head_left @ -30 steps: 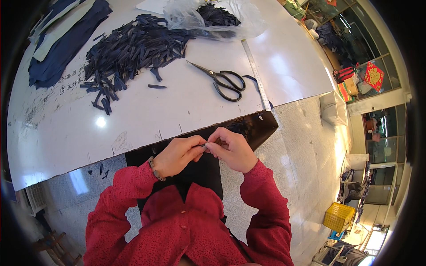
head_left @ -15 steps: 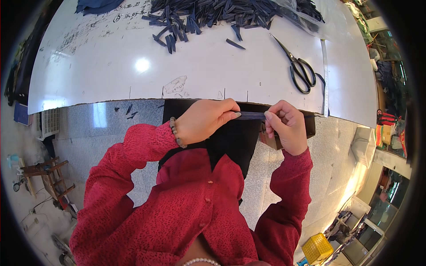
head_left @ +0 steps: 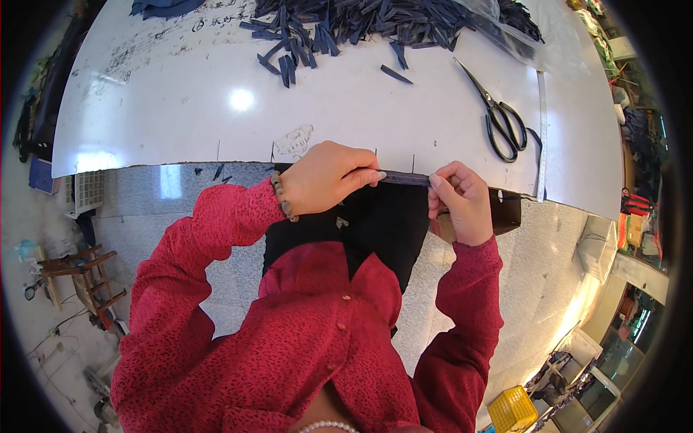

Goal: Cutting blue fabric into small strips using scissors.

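While you held it taut, the dark fabric strip (head_left: 404, 177) ran left to right between your two hands.
Your left hand (head_left: 325, 177) was closed over one end, fingers curled down on it, and your right hand (head_left: 458, 202) pinched the other end between thumb and fingertips. The strip's long axis lay along the near edge of the white tabletop (head_left: 180, 123), just at that edge. The black scissors (head_left: 498, 115) lay on the tabletop, up and to the right, nearer your right hand; the pile of cut strips (head_left: 361, 22) sat well apart at the far side.
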The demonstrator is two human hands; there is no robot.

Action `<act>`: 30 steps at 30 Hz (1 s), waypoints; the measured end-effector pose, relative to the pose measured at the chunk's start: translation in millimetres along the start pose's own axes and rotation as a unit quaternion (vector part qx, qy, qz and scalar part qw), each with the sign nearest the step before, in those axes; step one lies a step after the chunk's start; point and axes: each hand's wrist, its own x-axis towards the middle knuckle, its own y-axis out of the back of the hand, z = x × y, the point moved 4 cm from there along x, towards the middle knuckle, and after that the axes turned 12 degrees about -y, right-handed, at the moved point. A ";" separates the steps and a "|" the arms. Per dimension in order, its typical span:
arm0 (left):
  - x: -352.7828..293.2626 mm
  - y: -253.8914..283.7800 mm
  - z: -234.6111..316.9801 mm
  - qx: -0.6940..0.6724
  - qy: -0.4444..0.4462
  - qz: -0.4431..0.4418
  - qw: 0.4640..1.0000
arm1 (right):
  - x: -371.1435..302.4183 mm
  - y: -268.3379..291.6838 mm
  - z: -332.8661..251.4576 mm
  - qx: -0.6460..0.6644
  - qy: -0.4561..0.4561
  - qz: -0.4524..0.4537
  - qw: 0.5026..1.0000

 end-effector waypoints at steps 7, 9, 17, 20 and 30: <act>-1.6 11.0 -11.7 0.002 0.023 0.004 1.000 | 7.8 -11.0 10.4 0.020 -0.002 0.008 1.000; -0.5 11.7 -13.3 0.009 0.029 -0.002 1.000 | 11.4 -15.0 8.2 0.016 0.005 0.012 1.000; 4.6 11.8 -18.2 0.100 0.064 -0.035 0.992 | 23.9 -15.9 -3.3 -0.300 0.100 0.182 0.931; 5.7 10.5 -18.1 0.108 0.022 -0.009 0.994 | 25.2 -13.7 -1.1 -0.272 0.043 0.142 0.951; 11.2 13.4 -13.9 0.102 0.072 -0.031 0.992 | -4.6 85.5 -58.4 -0.312 0.163 0.386 0.853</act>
